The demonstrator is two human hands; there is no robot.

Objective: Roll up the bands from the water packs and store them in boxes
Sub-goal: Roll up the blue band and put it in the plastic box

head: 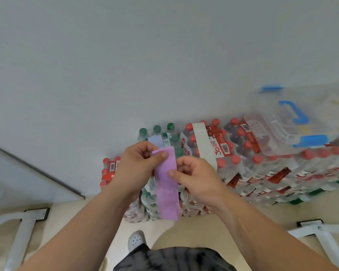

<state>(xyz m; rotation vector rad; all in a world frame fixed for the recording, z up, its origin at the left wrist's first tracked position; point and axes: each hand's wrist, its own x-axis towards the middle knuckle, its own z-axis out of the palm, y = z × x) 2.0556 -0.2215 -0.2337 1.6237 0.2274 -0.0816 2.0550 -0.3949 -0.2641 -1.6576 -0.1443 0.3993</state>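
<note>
1. holding a purple band [167, 184] up in front of the body, over the stacked water packs [262, 173] by the wall.
2. left hand [139, 165] pinching the band's top end between thumb and fingers; right hand [192, 177] pinching its right edge a little lower, thumb on the face of the fabric. both closed on the band, neither clenched hard.
3. lower length of the band hanging free and flat, not yet wound.
4. risk, as a judgement: starting the roll crooked, because only the top corner and one edge are held; likely to cone out sideways and not sit neat in a box.
5. risk: loose tail swinging and slipping from a thumb pinch, dropping toward the floor beside the shoe [136, 240].
6. risk: roll springing open on the way to the clear box with blue handle [290, 122], which sits well apart on top of the packs at right, lid seemingly on.
7. other bands left on the packs: a white band [204, 145] across the red-capped pack, a pale lilac band [155, 140] on the green-capped pack [164, 133].
8. writing: red labels with a large "30" and barcodes; chinese characters present, too blurred to read. no brand name legible.
</note>
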